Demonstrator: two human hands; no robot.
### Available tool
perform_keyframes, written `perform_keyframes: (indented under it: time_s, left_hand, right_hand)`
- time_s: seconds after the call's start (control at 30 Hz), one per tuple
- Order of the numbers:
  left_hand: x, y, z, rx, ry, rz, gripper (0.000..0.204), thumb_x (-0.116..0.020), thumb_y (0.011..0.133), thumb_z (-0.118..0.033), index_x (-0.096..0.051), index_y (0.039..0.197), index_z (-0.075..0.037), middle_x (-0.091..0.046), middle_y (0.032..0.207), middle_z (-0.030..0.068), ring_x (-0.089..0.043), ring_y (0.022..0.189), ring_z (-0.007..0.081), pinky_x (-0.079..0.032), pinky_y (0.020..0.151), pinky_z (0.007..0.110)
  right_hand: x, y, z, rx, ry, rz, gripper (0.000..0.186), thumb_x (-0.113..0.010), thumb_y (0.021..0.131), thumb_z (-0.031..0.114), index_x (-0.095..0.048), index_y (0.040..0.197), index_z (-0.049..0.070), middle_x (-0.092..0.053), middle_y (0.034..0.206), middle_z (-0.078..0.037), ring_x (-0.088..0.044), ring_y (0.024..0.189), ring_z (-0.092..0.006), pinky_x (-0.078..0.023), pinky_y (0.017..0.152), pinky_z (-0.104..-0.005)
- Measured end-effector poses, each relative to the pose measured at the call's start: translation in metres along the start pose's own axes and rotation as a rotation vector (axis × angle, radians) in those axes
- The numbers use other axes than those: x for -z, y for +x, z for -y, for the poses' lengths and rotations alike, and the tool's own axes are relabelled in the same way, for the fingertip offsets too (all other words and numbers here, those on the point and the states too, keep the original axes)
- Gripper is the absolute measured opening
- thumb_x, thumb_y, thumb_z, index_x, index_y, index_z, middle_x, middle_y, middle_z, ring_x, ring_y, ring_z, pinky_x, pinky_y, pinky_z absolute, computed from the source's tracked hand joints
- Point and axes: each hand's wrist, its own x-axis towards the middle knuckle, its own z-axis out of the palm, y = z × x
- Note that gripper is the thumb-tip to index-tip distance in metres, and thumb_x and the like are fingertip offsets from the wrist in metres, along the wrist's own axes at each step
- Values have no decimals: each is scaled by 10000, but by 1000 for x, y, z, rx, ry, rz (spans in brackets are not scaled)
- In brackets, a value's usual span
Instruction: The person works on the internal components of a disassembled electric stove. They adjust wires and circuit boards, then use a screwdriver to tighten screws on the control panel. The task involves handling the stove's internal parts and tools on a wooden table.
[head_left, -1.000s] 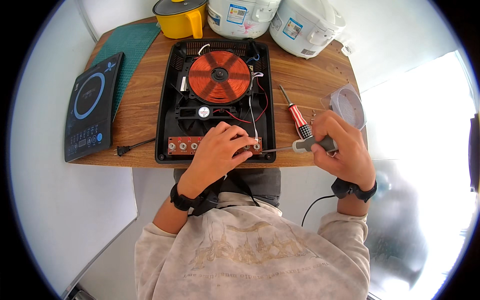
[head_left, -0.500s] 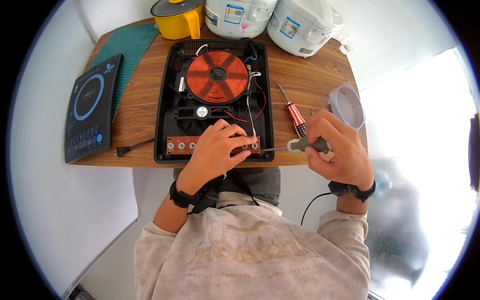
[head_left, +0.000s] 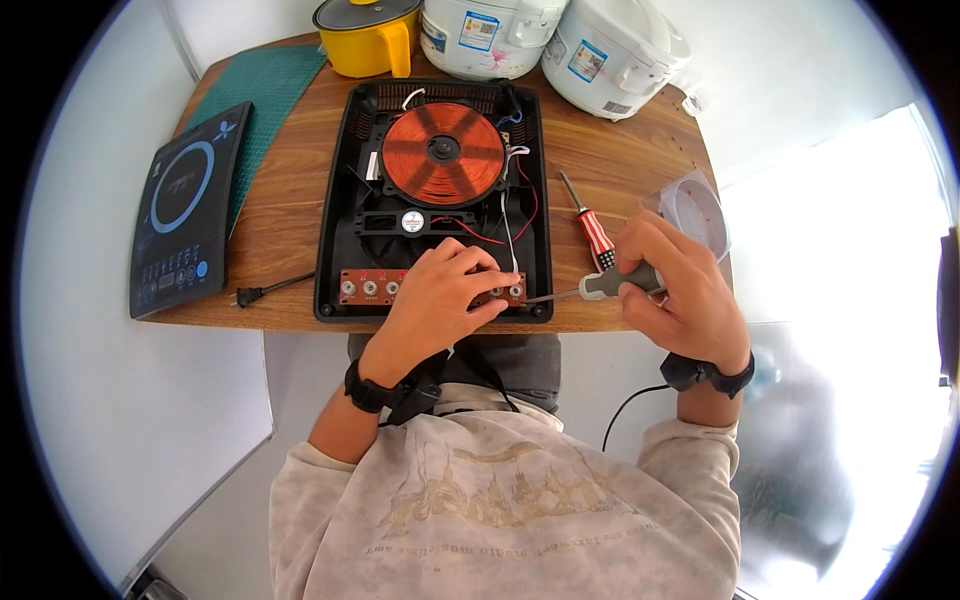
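My left hand bends over the brown circuit board along the near edge of an opened black cooker base. Its fingertips press at the board's right part, by the end of a thin white cable; the hand covers the middle of the board. In my right hand is a grey-handled screwdriver, held nearly level. Its shaft points left, with the tip at the board's right end; whether it touches a screw is too small to tell. A flat copper coil fills the base's far half.
A second screwdriver with a striped handle lies right of the base, near a clear plastic tub. A black glass cooktop panel rests partly on a green cutting mat. Behind stand a yellow pot and two white rice cookers.
The whole view has shifted slightly to the right. Both hands and the screwdriver keep nearly the same places at the board.
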Motion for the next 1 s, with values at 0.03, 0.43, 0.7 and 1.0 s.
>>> perform_keyframes:
  time_s: [0.03, 0.43, 0.7, 1.0]
  left_hand:
    - [0, 0, 0, -1, 4, -4, 277, -806, 853, -251, -807, 1129, -221, -651, 1037, -61, -556, 1008, 193, -501, 892, 344]
    - [-5, 3, -1, 15, 15, 27, 298, -799, 862, -239, -795, 1159, -212, -666, 1059, -44, -555, 1007, 215, -496, 907, 359]
    - [-11, 6, -3, 7, 7, 11, 297, -800, 860, -237, -794, 1156, -210, -662, 1056, -40, -554, 1000, 216, -494, 907, 357]
    - [-7, 2, -1, -2, 21, 7, 305, -809, 854, -245, -796, 1156, -206, -662, 1050, -43, -553, 981, 211, -496, 891, 353]
  right_hand:
    - [-1, -2, -1, -4, 8, -8, 210, -659, 806, -31, -537, 972, 15, -558, 918, -123, -592, 751, -329, -495, 677, -386]
    - [-2, -14, -9, -45, 3, -71, 246, -673, 776, -54, -538, 964, 30, -548, 921, -110, -569, 728, -293, -493, 659, -370]
    - [2, -6, -4, -19, -33, -26, 233, -718, 800, -35, -568, 965, 30, -608, 1011, -100, -658, 724, -288, -572, 620, -355]
    - [2, -6, 1, 57, -134, -9, 179, -748, 785, -11, -661, 926, 56, -646, 973, -57, -668, 685, -285, -577, 617, -373]
